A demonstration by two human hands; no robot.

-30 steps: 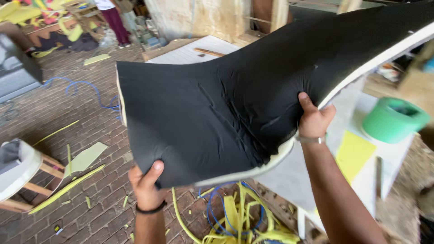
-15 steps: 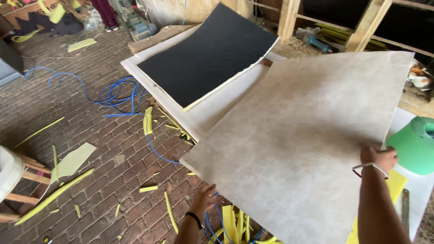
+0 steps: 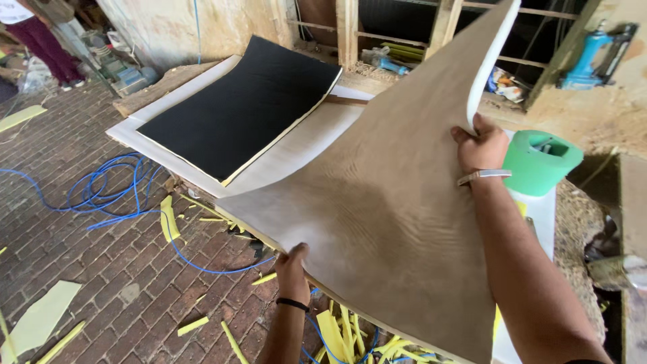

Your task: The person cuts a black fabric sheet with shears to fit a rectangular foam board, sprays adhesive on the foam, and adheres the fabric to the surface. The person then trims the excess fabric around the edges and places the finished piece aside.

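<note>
Tan suede-like foam sheet [image 3: 397, 216], curved, pinched by L hand [image 3: 291, 269] & R hand [image 3: 480, 147], both closed on edges

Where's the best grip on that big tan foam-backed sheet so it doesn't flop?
Probably by two opposite edges, as now: the left hand pinches the near lower edge from below, the right hand the raised far edge. The tan sheet is wide, thin and bowing between them, so a one-sided grip would likely let it fold.

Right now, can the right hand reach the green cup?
Probably yes, but not freely. The right hand is close beside the green cup with nothing between them, yet it grips the tan sheet, so it must let go first.
</note>
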